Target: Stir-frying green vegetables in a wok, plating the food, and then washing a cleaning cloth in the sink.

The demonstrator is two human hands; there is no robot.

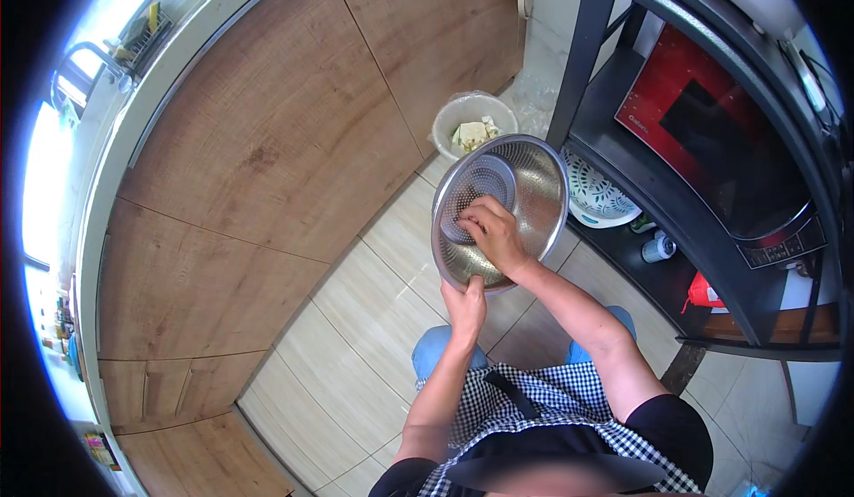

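Observation:
A stainless steel colander (544, 196) with a perforated base is tilted in front of me, above the floor. My left hand (465, 307) grips its near rim, thumb over the edge. Inside the bowl, my right hand (492, 230) is over the perforated bottom with its fingers drawn together. Small dark bits show near those fingertips, but whether they are pinched is too small to tell. Just beyond the colander's far rim stands a white waste bin (444, 120) with a clear plastic liner. Crumpled white paper (472, 135) and small scraps lie in it.
Wood-grain cabinets (267, 163) line the left, under a counter with a faucet (100, 53). A dark metal rack (640, 143) at right holds a red-and-black induction cooker (720, 136), with a white patterned plastic basket (597, 193) and a can (659, 249) lower down. Clear plastic (534, 100) lies beside the bin.

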